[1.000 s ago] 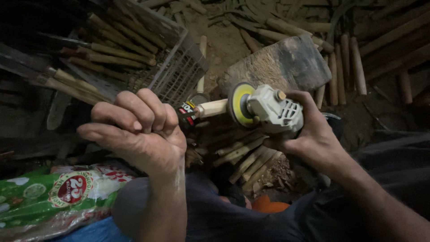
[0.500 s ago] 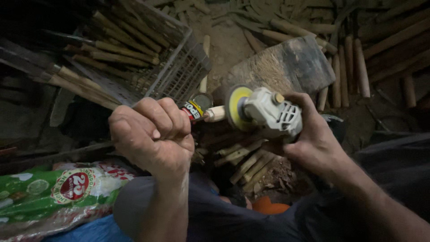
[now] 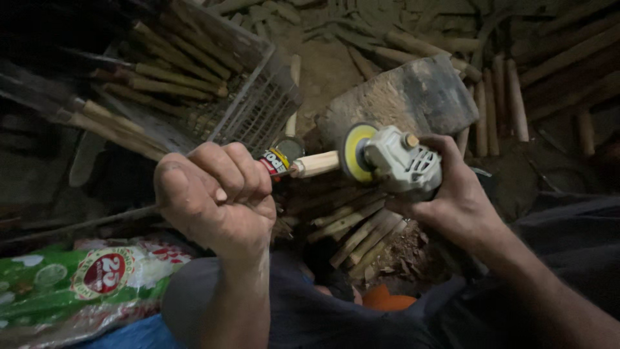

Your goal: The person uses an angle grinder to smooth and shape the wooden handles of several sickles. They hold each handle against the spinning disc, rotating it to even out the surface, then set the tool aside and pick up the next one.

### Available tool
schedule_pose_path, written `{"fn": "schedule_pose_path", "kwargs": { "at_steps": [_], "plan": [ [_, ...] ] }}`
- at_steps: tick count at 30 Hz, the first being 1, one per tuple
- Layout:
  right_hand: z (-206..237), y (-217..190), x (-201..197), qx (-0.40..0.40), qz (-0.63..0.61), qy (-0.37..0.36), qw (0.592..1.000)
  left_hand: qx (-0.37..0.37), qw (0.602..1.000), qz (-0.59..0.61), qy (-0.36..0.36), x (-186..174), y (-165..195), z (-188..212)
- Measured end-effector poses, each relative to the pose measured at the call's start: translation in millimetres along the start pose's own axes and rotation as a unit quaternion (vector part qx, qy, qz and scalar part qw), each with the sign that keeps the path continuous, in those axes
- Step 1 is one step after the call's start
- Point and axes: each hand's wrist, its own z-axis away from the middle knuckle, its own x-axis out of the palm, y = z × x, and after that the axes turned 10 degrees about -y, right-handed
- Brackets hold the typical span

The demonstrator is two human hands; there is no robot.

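Observation:
My left hand is closed in a fist around a tool with a pale wooden handle and a red and black band. The handle's free end presses against the yellow disc of a grey angle grinder. My right hand grips the grinder's body from below and behind. Both hands are held above my lap, close to the camera. Whatever lies at the other end of the tool is hidden inside my left fist.
A wire crate full of wooden handles stands at the upper left. A worn wooden block sits behind the grinder. Loose wooden sticks lie under the hands and along the far right. A green and red printed sack lies at lower left.
My left hand has closed from spread fingers into a tight fist and shifted right, toward the grinder. The handle end stays on the yellow disc. The right hand has barely moved.

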Motion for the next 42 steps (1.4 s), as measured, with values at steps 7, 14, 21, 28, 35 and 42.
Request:
{"fn": "schedule_pose_path", "kwargs": {
  "at_steps": [7,14,21,28,35,42],
  "plan": [
    [19,-5,12,-0.043,-0.069,-0.08,0.994,0.0,1.0,-0.026,-0.008,3,1,4],
    [7,-14,-2,0.031,-0.028,-0.019,0.999,0.008,1.0,0.008,-0.011,-4,-2,-2],
    [17,-16,8,0.014,-0.07,-0.048,0.996,0.019,1.0,-0.017,-0.014,-1,-3,0],
    [8,0,9,-0.026,-0.164,-0.09,0.982,0.014,1.0,-0.014,-0.008,-2,-3,3],
    [6,-12,2,0.015,-0.001,-0.035,0.999,0.016,0.999,-0.036,0.009,-3,-6,3],
    [15,-18,10,0.001,-0.07,-0.085,0.994,0.021,0.999,-0.041,-0.021,-1,-3,4]
  ]
}}
